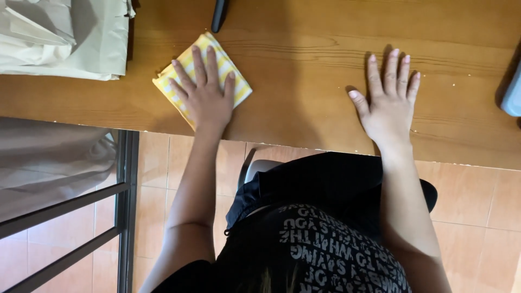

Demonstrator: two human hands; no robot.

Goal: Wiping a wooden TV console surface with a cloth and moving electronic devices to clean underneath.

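At the far left of the wooden table (304, 70) lies a beige bag (65, 38), creased and folded, maybe of paper. Below it I see a grey metal frame (127, 184) and orange floor tiles (472, 195). Next comes the cloth (239, 81), a soft square with yellow and white stripes, folded flat on the smooth brown wood near the table edge. My left hand (203, 95) lies flat on the cloth, palm down, fingers open and a little apart; it grips nothing. Above the cloth, a thin dark object (218, 15) reaches in from the top. My right hand (388, 106) rests flat on the bare wood, well apart from the cloth, fingers stretched, thumb out to the side. At the right edge is a pale blue thing (513, 92), cut off.
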